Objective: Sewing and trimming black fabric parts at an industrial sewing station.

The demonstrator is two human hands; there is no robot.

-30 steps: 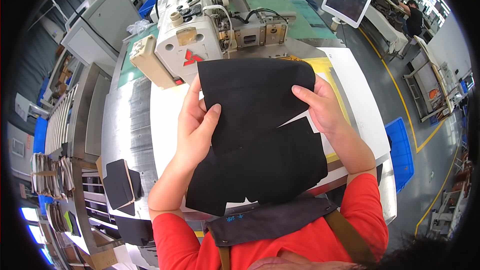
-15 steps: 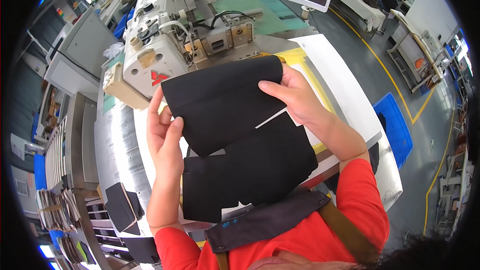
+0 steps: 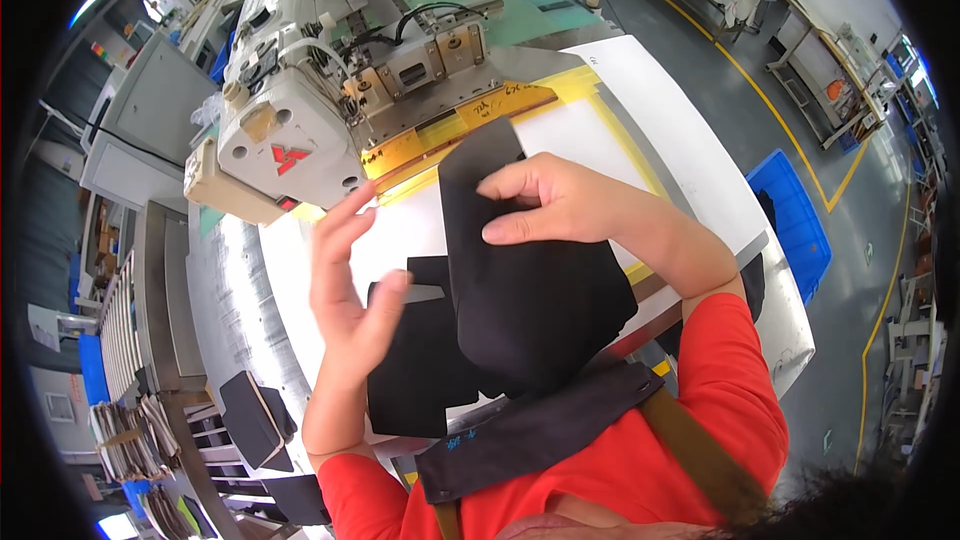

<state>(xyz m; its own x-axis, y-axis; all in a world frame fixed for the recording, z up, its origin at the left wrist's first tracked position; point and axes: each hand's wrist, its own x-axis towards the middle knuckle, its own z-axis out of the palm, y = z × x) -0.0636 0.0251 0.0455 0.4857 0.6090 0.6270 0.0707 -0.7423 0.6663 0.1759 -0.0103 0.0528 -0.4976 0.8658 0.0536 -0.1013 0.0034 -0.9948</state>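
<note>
Left hand (image 3: 345, 310) is empty, fingers spread, just beside the black cloth (image 3: 530, 310). Right hand (image 3: 565, 205) is at the cloth, thumb and finger parted, can't tell if it's gripping. Cloth's folded over the white surface (image 3: 690, 140), machine (image 3: 285, 105) beyond.

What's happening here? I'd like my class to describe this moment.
A person in a red top is handling black cloth in front of a large white machine. The right hand is at the upper part of a bent-over piece; how firmly it grips is unclear. The left hand is open, fingers spread, holding nothing. Part of the black cloth lies lower down, near the person's body, and a white board extends beyond it.
</note>
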